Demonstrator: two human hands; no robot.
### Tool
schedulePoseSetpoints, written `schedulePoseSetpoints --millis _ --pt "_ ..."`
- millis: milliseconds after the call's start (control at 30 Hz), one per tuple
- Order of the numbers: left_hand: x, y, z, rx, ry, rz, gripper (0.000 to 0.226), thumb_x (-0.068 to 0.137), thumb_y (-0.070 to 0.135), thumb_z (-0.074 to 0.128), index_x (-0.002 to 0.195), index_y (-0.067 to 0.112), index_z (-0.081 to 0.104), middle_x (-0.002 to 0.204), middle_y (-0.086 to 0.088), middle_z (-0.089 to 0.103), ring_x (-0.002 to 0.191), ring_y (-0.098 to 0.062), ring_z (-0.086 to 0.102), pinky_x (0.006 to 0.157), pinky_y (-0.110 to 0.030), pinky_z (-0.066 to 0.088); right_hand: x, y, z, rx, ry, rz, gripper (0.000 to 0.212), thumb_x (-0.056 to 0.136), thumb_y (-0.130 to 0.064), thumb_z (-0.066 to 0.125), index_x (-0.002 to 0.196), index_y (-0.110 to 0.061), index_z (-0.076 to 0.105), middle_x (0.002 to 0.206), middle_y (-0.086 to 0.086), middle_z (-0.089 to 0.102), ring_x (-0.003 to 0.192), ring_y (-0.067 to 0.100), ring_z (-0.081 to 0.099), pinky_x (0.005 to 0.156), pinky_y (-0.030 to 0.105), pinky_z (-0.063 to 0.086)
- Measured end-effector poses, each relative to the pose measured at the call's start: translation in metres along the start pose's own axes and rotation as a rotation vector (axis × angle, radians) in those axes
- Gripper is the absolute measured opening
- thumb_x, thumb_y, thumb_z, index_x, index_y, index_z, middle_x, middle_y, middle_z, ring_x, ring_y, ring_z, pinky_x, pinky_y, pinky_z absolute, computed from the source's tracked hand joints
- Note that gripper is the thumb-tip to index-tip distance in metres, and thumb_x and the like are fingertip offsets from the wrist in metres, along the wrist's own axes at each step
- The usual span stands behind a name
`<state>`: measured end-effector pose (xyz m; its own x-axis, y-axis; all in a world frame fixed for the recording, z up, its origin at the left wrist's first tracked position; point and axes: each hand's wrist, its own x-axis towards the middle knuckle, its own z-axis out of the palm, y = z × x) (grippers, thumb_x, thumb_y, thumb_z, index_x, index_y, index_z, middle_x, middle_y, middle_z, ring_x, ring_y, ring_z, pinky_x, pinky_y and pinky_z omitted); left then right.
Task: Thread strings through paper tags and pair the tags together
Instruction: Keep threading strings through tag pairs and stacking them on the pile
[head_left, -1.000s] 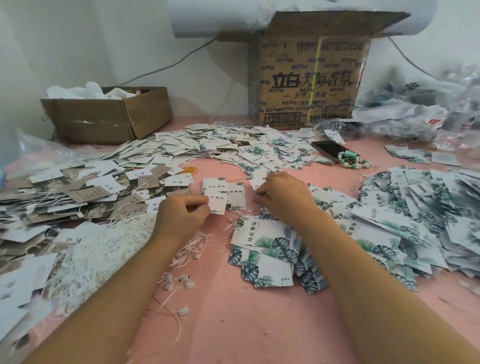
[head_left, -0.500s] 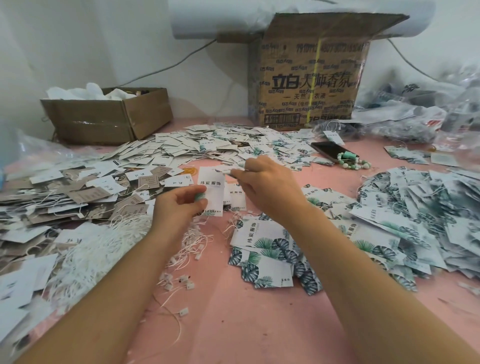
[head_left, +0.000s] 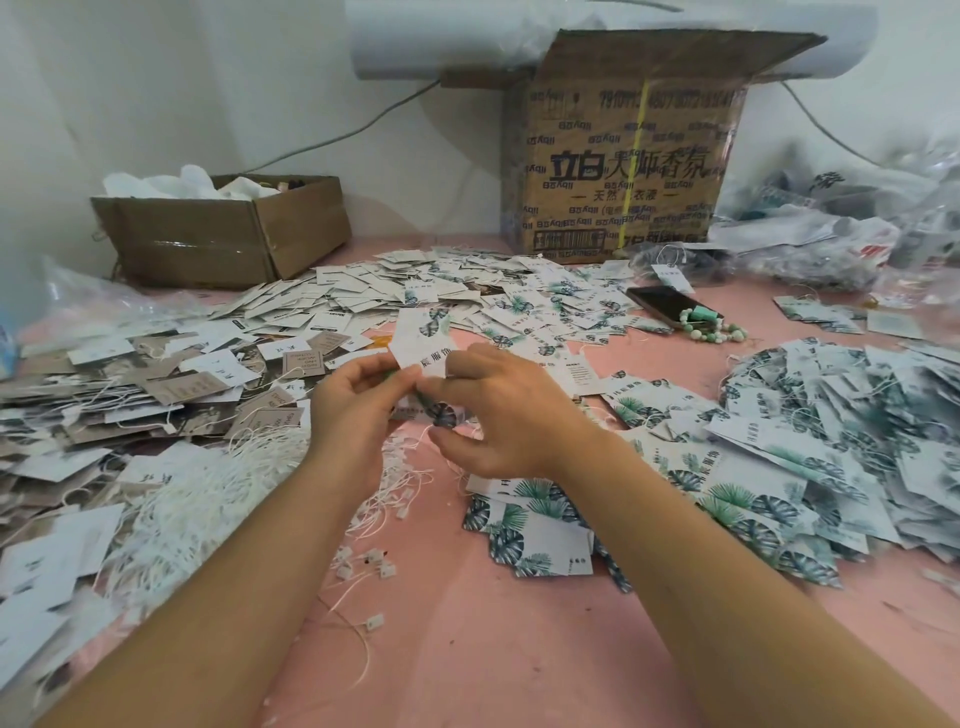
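The held tag (head_left: 423, 338) stands nearly upright above the counter (head_left: 493, 649), well in front of the printed carton (head_left: 623, 156) and a little to its left. Its long axis runs from the fingertips up and away towards the carton, leaning slightly left. The leaf-print end points up and the lettered end is down in the grip.

The left hand (head_left: 353, 400) pinches that lower end between thumb and curled forefinger. The right hand (head_left: 498, 410) pinches the same spot from the other side, its remaining fingers loosely spread. A second leaf-print tag (head_left: 441, 415) shows just under the hands; whether it is held or lying on the counter cannot be told. No string can be made out between the fingers.

This looks like the threading step, or the pairing of two tags at their hole ends. The next move probably calls for keeping the holes lined up while a string end is pushed through, which needs a steady pinch close to the hole.

The heap of white strings (head_left: 208, 493) lies far in front of the carton and to its left. The leaf-tag pile (head_left: 831, 441) is in front of it to the right, and the phone (head_left: 665, 304) lies just before it
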<state>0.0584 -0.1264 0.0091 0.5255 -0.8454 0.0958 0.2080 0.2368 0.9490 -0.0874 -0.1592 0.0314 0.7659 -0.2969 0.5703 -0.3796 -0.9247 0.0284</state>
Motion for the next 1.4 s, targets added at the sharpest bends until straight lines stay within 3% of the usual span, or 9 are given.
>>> schedulePoseSetpoints --millis 133,233,333,433,567,833,1133,1267,1400 --pt "0.000 0.000 0.000 0.051 0.000 0.038 0.020 0.078 0.000 0.070 0.081 0.017 0.062 0.071 0.008 0.068 0.067 -0.009 0.064 0.054 -0.023 0.050 0.004 0.006 -0.001 0.086 0.154 0.480 0.039 0.093 -0.033 0.049 0.125 -0.012 0.056 0.088 -0.003 0.050 0.079 0.009 0.044 0.068 0.029 0.045" --pt "-0.002 0.001 0.003 0.068 -0.025 0.084 0.021 0.078 0.000 0.070 0.083 0.019 0.062 0.077 0.007 0.069 0.066 -0.005 0.066 0.050 -0.020 0.050 0.004 0.019 -0.004 0.333 0.074 0.745 0.037 0.089 -0.040 0.056 0.110 -0.011 0.068 0.086 0.001 0.065 0.068 0.002 0.049 0.067 0.022 0.039" --pt "-0.005 0.000 0.007 0.092 -0.041 0.122 0.020 0.078 0.002 0.071 0.088 0.019 0.063 0.090 -0.002 0.069 0.078 -0.013 0.067 0.060 -0.024 0.053 0.003 0.021 -0.006 0.603 0.014 0.842 0.027 0.085 -0.032 0.065 0.078 -0.007 0.072 0.061 0.013 0.058 0.050 0.015 0.044 0.056 0.027 0.039" --pt "-0.007 0.001 0.010 0.109 -0.048 0.150 0.016 0.081 0.007 0.069 0.087 0.021 0.065 0.091 0.000 0.071 0.087 -0.016 0.067 0.074 -0.033 0.055 0.003 0.022 -0.008 0.745 0.047 0.894 0.028 0.084 -0.026 0.067 0.078 0.001 0.069 0.067 0.016 0.052 0.057 0.020 0.041 0.057 0.033 0.039" --pt "-0.012 0.002 0.012 0.103 -0.110 0.182 0.016 0.084 0.008 0.065 0.087 0.023 0.068 0.079 0.010 0.073 0.079 -0.005 0.068 0.071 -0.024 0.055 0.004 0.025 -0.012 0.910 0.176 1.008 0.027 0.086 -0.023 0.065 0.083 0.004 0.065 0.060 0.011 0.045 0.044 0.015 0.035 0.044 0.028 0.037" --pt "-0.018 0.002 0.017 0.085 -0.209 0.180 0.033 0.083 0.000 0.063 0.098 0.027 0.052 0.078 -0.002 0.073 0.069 -0.008 0.069 0.057 -0.020 0.053 0.004 0.027 -0.015 0.971 0.206 1.014 0.030 0.087 -0.021 0.064 0.088 0.008 0.064 0.051 0.002 0.040 0.040 0.011 0.029 0.038 0.018 0.030" --pt "-0.012 0.006 0.016 0.084 -0.144 0.125 0.003 0.086 0.012 0.063 0.086 0.015 0.062 0.065 0.005 0.070 0.063 -0.009 0.066 0.057 -0.027 0.058 0.006 0.021 -0.027 0.893 0.015 0.896 0.020 0.086 -0.020 0.065 0.067 -0.013 0.066 0.063 0.010 0.049 0.052 0.015 0.034 0.048 0.025 0.031" --pt "-0.013 0.006 0.016 0.092 -0.142 0.143 0.010 0.084 0.008 0.065 0.080 0.016 0.063 0.066 0.005 0.071 0.062 -0.006 0.066 0.059 -0.028 0.057 0.005 0.027 -0.037 0.892 0.110 0.871 0.017 0.091 -0.010 0.055 0.082 -0.011 0.070 0.059 -0.002 0.057 0.050 0.008 0.038 0.044 0.016 0.032" --pt "-0.014 0.006 0.017 0.108 -0.154 0.162 0.014 0.082 0.006 0.067 0.081 0.020 0.063 0.068 0.005 0.072 0.063 -0.006 0.068 0.057 -0.027 0.057 0.004 0.032 -0.046 0.808 0.277 0.828 0.020 0.092 -0.002 0.050 0.091 -0.015 0.065 0.066 -0.002 0.064 0.051 0.013 0.037 0.050 0.023 0.033"
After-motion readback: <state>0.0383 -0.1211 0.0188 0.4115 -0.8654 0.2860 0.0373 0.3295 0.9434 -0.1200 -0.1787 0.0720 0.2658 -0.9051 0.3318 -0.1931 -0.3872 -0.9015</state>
